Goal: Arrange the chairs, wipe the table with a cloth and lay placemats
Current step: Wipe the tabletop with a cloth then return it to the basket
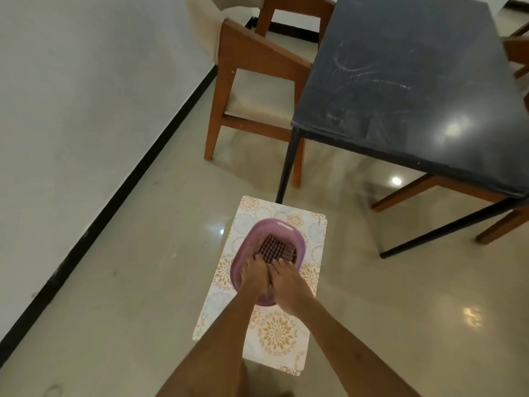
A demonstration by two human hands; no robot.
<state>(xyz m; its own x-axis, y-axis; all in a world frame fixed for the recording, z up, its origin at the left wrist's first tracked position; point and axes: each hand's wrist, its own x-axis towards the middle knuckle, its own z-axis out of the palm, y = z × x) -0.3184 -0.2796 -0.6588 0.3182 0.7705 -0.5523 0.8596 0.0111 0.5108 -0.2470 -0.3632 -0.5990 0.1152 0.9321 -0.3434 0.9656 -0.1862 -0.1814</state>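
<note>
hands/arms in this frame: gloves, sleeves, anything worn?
Left hand and right hand are both bare: no gloves, and no rings visible. Both forearms are bare down to the frame's bottom edge, with no sleeves, watch or bands in view.

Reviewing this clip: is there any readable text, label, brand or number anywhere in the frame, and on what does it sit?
No text can be read.
Placemat: a small dark mark near its far right corner may be print, but it is too small and blurred to read.
Purple basket, checked cloth, dark table and wooden chair: no visible lettering.
</note>
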